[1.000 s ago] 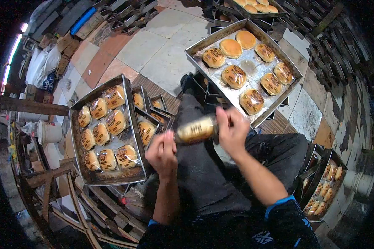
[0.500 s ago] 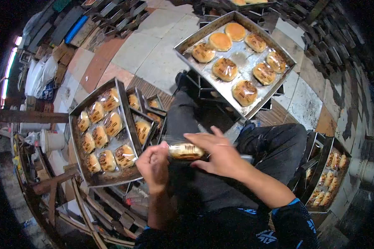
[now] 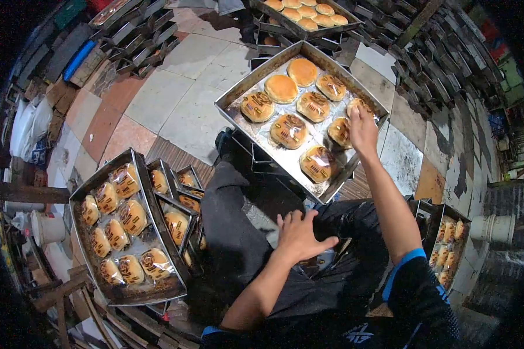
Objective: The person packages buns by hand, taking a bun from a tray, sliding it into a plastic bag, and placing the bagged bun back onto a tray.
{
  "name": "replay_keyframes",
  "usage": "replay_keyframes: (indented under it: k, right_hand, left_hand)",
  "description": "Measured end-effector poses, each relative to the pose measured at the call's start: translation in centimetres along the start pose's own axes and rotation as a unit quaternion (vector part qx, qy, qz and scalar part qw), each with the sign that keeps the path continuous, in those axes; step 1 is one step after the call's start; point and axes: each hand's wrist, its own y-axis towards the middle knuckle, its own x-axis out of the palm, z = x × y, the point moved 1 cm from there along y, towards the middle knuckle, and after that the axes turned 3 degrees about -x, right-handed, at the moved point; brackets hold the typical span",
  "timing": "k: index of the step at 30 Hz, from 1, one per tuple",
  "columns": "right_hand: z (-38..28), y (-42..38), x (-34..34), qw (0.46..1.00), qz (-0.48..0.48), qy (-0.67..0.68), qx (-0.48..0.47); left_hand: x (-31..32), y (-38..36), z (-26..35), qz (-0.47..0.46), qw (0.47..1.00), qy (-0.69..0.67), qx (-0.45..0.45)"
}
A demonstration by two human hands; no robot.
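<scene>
My right hand [image 3: 364, 132] reaches over the right side of the large metal tray [image 3: 247, 135], its fingers closed on a wrapped bun [image 3: 356, 106] near the rim. Other buns in printed clear plastic, such as one wrapped bun [image 3: 288, 131], lie around it, along with two unwrapped buns [image 3: 281, 88] at the far left. My left hand [image 3: 300, 237] is above my lap, fingers spread and holding nothing. Beside it on my lap lies shiny clear plastic [image 3: 326, 259], partly hidden by the hand.
To the left, a tilted metal tray [image 3: 140, 298] holds several wrapped buns, with smaller trays beside it. Another tray [image 3: 346, 22] of unwrapped buns stands at the back. Farther right are a tray of wrapped buns [image 3: 446, 244] and a white bucket [image 3: 492, 228]. Metal pans [image 3: 148, 32] are stacked behind.
The wrapped bun that was between my hands is gone from them; a wrapped bun now fills the large tray's middle gap. My right hand has moved forward to the tray, and my left hand has opened.
</scene>
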Motion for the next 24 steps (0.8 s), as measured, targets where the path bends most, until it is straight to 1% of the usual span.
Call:
replay_keyframes:
  k: [1, 2, 3, 4, 6, 7, 8, 9, 10, 11, 12, 14, 15, 16, 18, 19, 20, 21, 22, 23, 24]
  right_hand:
    - [0.1, -1.1, -1.1, 0.999, 0.012, 0.026, -0.015]
    - [0.2, -2.7, -2.6, 0.998, 0.022, 0.051, -0.029]
    - [-1.6, -4.6, -5.0, 0.996, -0.037, 0.083, 0.007]
    - [-3.9, -7.0, -7.5, 0.988, -0.095, 0.117, 0.044]
    - [-3.5, -12.6, -9.4, 0.981, -0.066, 0.181, 0.018]
    - [-3.5, -15.2, -10.5, 0.973, -0.077, 0.209, 0.060]
    - [-3.4, -17.6, -11.6, 0.962, -0.089, 0.237, 0.101]
    - [-2.7, -19.9, -12.3, 0.935, -0.148, 0.268, 0.179]
    - [-1.6, -21.7, -12.7, 0.898, -0.207, 0.297, 0.251]
    - [-1.0, -22.2, -13.3, 0.875, -0.257, 0.292, 0.289]
    - [-0.3, -22.4, -14.0, 0.874, -0.248, 0.301, 0.290]
    - [-0.1, -22.1, -16.0, 0.811, -0.218, 0.416, 0.349]
    - [2.1, -22.6, -14.9, 0.763, -0.247, 0.485, 0.350]
    - [2.3, -22.9, -14.6, 0.708, -0.259, 0.561, 0.342]
    - [-0.2, -22.9, -15.7, 0.669, -0.310, 0.604, 0.303]
    - [-0.1, -23.2, -15.0, 0.747, -0.324, 0.523, 0.250]
    - [-1.0, -23.6, -14.6, 0.739, -0.309, 0.516, 0.304]
    - [-1.6, -23.9, -14.6, 0.739, -0.290, 0.549, 0.262]
    - [-1.6, -22.6, -15.0, 0.743, -0.270, 0.573, 0.216]
    - [-1.7, -22.6, -15.5, 0.773, -0.295, 0.523, 0.205]
    - [-1.5, -22.2, -15.6, 0.771, -0.294, 0.526, 0.206]
  left_hand:
    - [4.1, 1.2, -1.3, -0.103, 0.994, -0.022, -0.036]
    - [7.9, 2.1, -2.5, -0.206, 0.975, -0.044, -0.071]
    - [8.8, 2.5, -2.7, -0.305, 0.951, 0.010, -0.054]
    - [8.4, 2.3, -2.5, -0.303, 0.952, 0.015, -0.050]
    - [7.4, 1.5, -2.4, -0.420, 0.902, 0.089, 0.037]
    - [8.1, 0.8, -2.8, -0.421, 0.900, 0.103, 0.038]
    - [9.1, -0.2, -3.4, -0.351, 0.928, 0.119, 0.049]
    - [10.0, -0.9, -3.9, -0.277, 0.950, 0.132, 0.060]
    - [9.4, -1.6, -3.9, -0.277, 0.948, 0.142, 0.061]
    - [8.0, -1.8, -3.9, -0.206, 0.969, 0.067, 0.117]
    - [6.5, -1.9, -3.8, -0.135, 0.976, -0.007, 0.172]
    - [1.9, -3.8, -1.7, 0.010, 0.986, -0.091, 0.143]
    - [0.5, -4.2, -1.4, 0.054, 0.979, -0.174, 0.088]
    - [1.1, -3.9, -1.9, 0.170, 0.947, -0.257, 0.088]
    - [1.3, -4.0, -2.1, 0.144, 0.928, -0.344, -0.018]
    - [2.1, -4.2, -2.1, 0.144, 0.914, -0.380, 0.006]
    - [3.0, -4.6, -1.7, 0.143, 0.897, -0.417, 0.027]
    - [3.7, -5.7, -2.0, 0.194, 0.931, -0.304, 0.057]
    - [3.4, -5.3, -1.7, 0.196, 0.925, -0.318, 0.068]
    - [3.5, -5.5, -2.1, 0.155, 0.942, -0.297, 0.039]
    - [3.4, -5.5, -2.4, 0.113, 0.955, -0.274, 0.011]
